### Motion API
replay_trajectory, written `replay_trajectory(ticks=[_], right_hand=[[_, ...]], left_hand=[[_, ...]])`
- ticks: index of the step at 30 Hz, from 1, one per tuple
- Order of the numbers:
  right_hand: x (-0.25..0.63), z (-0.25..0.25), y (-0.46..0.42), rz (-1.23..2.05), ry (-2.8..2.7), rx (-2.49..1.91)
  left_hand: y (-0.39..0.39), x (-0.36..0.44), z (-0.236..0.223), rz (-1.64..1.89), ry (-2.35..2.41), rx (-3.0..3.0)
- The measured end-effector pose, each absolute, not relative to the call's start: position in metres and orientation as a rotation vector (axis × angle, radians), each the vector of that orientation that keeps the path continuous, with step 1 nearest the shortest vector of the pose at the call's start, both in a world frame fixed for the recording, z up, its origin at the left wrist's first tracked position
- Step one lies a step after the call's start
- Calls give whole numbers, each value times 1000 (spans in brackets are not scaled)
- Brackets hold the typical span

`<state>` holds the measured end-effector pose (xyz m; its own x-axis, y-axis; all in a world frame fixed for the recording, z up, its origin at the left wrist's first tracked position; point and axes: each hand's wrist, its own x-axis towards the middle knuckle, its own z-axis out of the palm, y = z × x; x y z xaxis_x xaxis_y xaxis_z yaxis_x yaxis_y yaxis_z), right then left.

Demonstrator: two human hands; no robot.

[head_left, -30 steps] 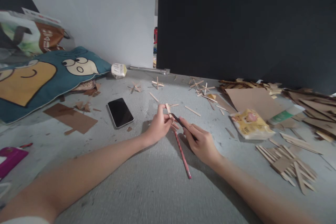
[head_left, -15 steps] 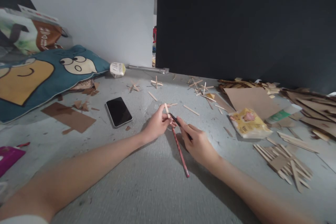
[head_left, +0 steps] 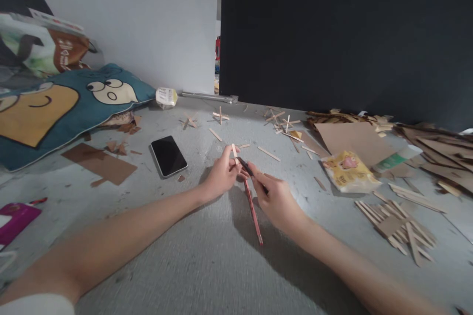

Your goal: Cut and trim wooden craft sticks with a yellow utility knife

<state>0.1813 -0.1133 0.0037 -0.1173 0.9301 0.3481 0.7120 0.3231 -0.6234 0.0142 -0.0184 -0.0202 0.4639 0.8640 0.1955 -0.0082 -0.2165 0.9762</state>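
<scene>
My left hand (head_left: 221, 177) is closed, pinching a short wooden craft stick (head_left: 235, 153) upright between thumb and fingers. My right hand (head_left: 277, 197) is wrapped round a slim black tool (head_left: 245, 166); its exact kind cannot be made out. The tool's tip meets the stick near the left fingertips. Below the left fingers a red patterned pencil (head_left: 253, 212) slants down toward me, its upper end hidden at the fingers. I cannot tell whether the left hand holds the pencil too. Small loose craft sticks (head_left: 269, 153) lie just beyond the hands.
A phone (head_left: 168, 156) lies left, near brown cardboard (head_left: 99, 162) and a blue cushion (head_left: 111, 86). Star-like stick pieces (head_left: 220, 116) stand at the back. On the right are a yellow tissue pack (head_left: 349, 172), a glue tube (head_left: 397, 158) and a bundle of craft sticks (head_left: 393, 226).
The pencil's lower end has swung slightly left and up. Both hands keep nearly the same place, with the black tool still against the craft stick. The view has shifted a little.
</scene>
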Motion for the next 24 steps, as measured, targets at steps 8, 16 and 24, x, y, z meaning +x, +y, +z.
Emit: replay_trajectory(ticks=[8, 16, 24], right_hand=[[180, 7, -116, 442, -1866, -1436], [178, 12, -117, 474, -1840, -1432], [178, 13, -117, 465, -1848, -1433]], left_hand=[[-23, 14, -16, 1035, 817, 1726], [-26, 11, -12, 1008, 882, 1789], [-27, 12, -13, 1007, 844, 1706]])
